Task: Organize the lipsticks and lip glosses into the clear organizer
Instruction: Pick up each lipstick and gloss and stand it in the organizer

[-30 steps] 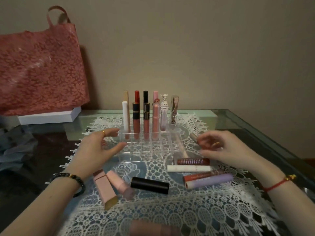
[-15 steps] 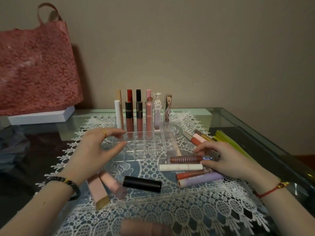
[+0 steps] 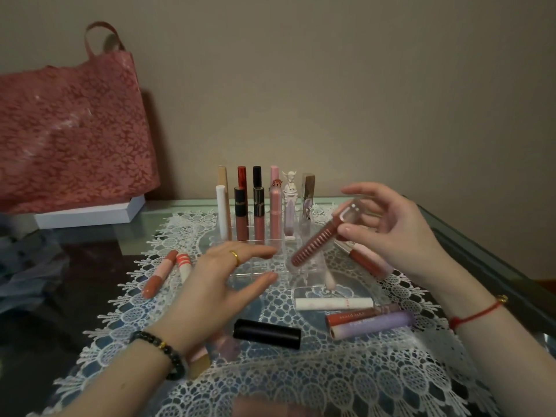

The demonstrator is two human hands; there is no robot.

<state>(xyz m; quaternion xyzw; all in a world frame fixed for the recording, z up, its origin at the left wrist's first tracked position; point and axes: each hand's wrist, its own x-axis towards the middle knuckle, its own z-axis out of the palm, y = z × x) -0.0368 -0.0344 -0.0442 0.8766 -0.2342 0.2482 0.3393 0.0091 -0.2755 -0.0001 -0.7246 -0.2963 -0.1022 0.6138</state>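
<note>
- R hand [image 3: 400,236]: fingertips pinch ribbed gloss [image 3: 313,243], held tilted above clear organizer [image 3: 255,270], right part.
- L hand [image 3: 216,284]: fingers straight, spread wide, at organizer's front-left.

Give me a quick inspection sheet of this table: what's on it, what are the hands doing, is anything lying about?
Surface: glass table under a white lace cloth.
Job's things: clear organizer with several standing tubes at its back; ribbed gloss tilted above it; black lipstick, white tube, red tube and lilac tube lying in front.
Clutter: pink bag and white box at the far left.
Hands: left hand open at the organizer's front; right hand pinches the ribbed gloss near its cap with its fingers.
Cables: nothing seen.
Surroundings: plain beige wall.
</note>
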